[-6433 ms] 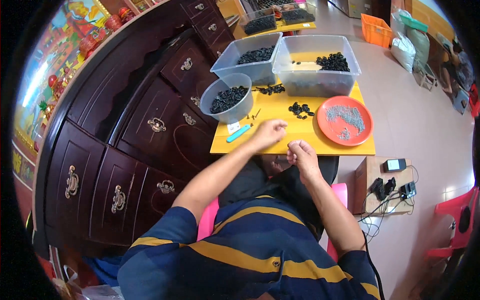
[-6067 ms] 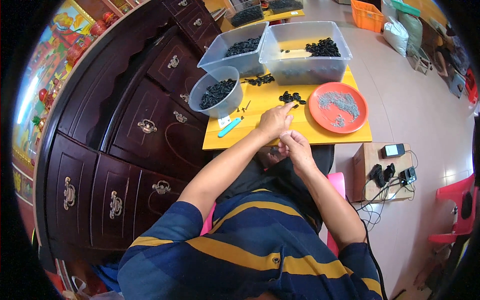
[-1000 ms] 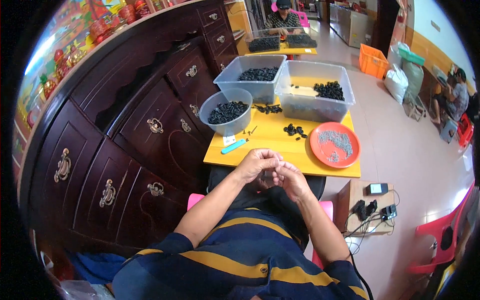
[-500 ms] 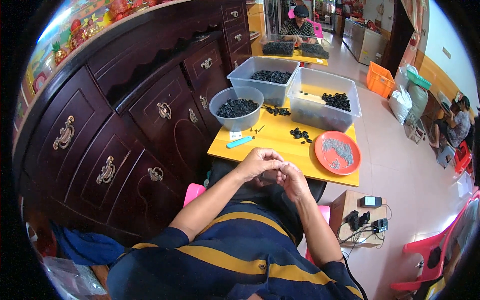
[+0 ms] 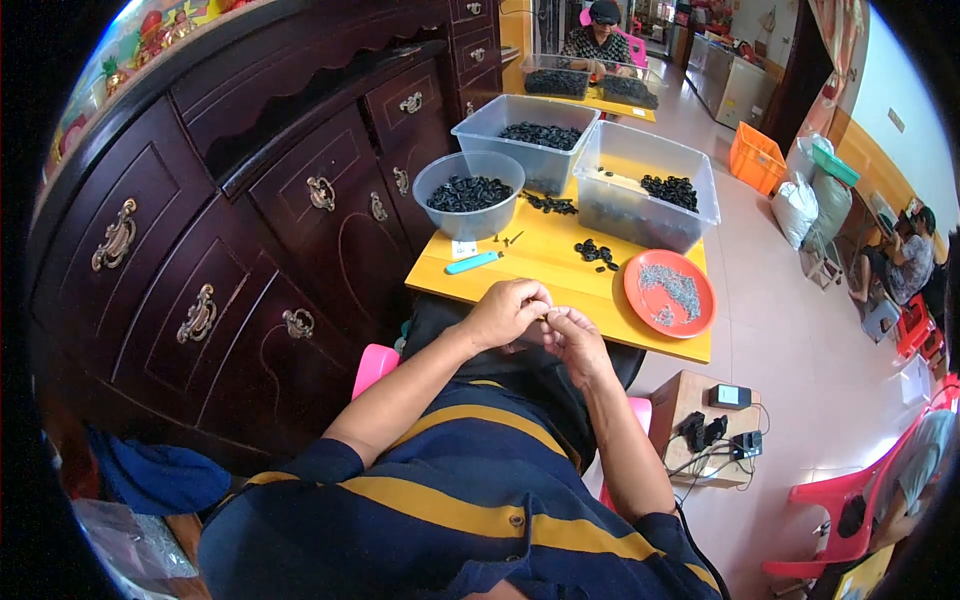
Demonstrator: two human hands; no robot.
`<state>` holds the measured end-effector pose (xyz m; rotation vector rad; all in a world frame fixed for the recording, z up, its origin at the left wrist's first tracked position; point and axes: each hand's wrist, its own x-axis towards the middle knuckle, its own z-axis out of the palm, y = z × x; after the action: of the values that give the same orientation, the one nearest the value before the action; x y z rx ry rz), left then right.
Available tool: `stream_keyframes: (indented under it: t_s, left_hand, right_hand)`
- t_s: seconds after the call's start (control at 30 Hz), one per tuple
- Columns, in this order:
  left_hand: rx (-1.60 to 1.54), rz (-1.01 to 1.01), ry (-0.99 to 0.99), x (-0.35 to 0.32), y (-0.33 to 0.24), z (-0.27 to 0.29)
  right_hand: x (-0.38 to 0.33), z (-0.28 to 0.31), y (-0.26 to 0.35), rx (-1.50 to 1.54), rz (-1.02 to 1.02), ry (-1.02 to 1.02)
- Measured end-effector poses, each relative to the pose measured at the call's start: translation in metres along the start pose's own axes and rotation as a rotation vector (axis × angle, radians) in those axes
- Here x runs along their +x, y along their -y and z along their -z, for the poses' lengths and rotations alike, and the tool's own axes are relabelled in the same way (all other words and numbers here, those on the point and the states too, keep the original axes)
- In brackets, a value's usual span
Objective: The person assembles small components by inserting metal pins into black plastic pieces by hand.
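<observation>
My left hand (image 5: 505,312) and my right hand (image 5: 571,336) meet fingertip to fingertip over my lap, just below the near edge of the yellow table (image 5: 545,270). They pinch something tiny between them; what it is stays hidden by the fingers. On the table a small pile of black ring parts (image 5: 593,251) lies ahead of my hands. An orange plate (image 5: 669,294) with small grey metal pieces sits to the right. A round grey bowl (image 5: 468,192) of black rings stands at the left.
Two clear bins (image 5: 538,150) (image 5: 650,195) with black parts stand at the table's back. A light-blue tool (image 5: 472,263) lies near the bowl. A dark wooden cabinet (image 5: 250,230) fills the left. A low stool with chargers (image 5: 715,425) is at right. Another person (image 5: 598,40) works at a far table.
My hands have come back from the tabletop to my lap, where they stay joined. The view has tilted up over the last second, showing more of the room behind.
</observation>
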<state>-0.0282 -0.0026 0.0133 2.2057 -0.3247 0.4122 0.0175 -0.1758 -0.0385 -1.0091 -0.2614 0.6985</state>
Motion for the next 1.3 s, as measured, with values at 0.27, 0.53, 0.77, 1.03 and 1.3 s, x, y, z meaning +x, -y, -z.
stream_keyframes:
  t_s: [0.27, 0.53, 0.77, 1.03, 1.3]
  left_hand:
    - [-0.375, 0.190, -0.147, 0.001, 0.021, -0.013]
    - [-0.234, 0.102, -0.184, -0.001, 0.016, -0.023]
    - [-0.386, 0.173, -0.170, -0.004, 0.019, -0.026]
    - [-0.309, 0.173, -0.175, -0.001, 0.018, -0.021]
    - [-0.314, 0.145, -0.117, -0.001, 0.012, -0.019]
  right_hand:
    - [0.008, 0.002, 0.001, 0.084, -0.004, -0.054]
    - [0.012, 0.010, -0.004, 0.178, -0.059, -0.098]
    - [0.008, 0.003, 0.001, 0.183, -0.058, -0.032]
    - [0.006, -0.001, 0.003, 0.098, -0.002, -0.112]
    - [0.007, -0.002, 0.002, 0.021, 0.050, -0.116]
